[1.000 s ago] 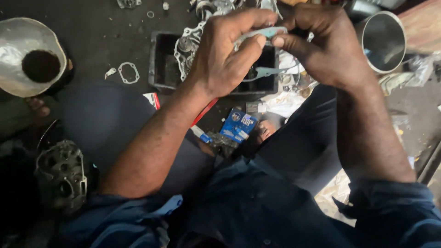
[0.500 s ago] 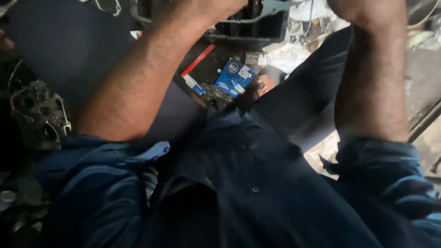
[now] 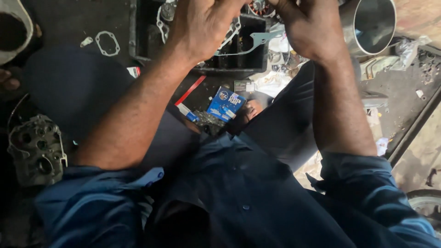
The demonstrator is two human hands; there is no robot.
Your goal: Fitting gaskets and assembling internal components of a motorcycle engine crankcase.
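Note:
My left hand (image 3: 202, 27) and my right hand (image 3: 308, 30) are raised close together at the top of the view, with the fingertips cut off by the frame edge. A thin pale grey gasket (image 3: 250, 43) hangs between them, and both hands seem to pinch it. It hovers over a black tray (image 3: 138, 41) that holds metal parts and other gaskets. My dark blue sleeves and trousers fill the lower half.
A shiny metal cylinder (image 3: 374, 23) stands at the top right. On the dark floor lie a small blue box (image 3: 225, 104), a red-handled tool (image 3: 190, 92) and a white gasket ring (image 3: 108, 43). A grey engine casing (image 3: 36, 151) sits at the left, a metal bowl (image 3: 14, 32) at the top left.
The view dipped down to my lap, then rose again. My hands stay together on the gasket and sit higher in the frame than a second ago.

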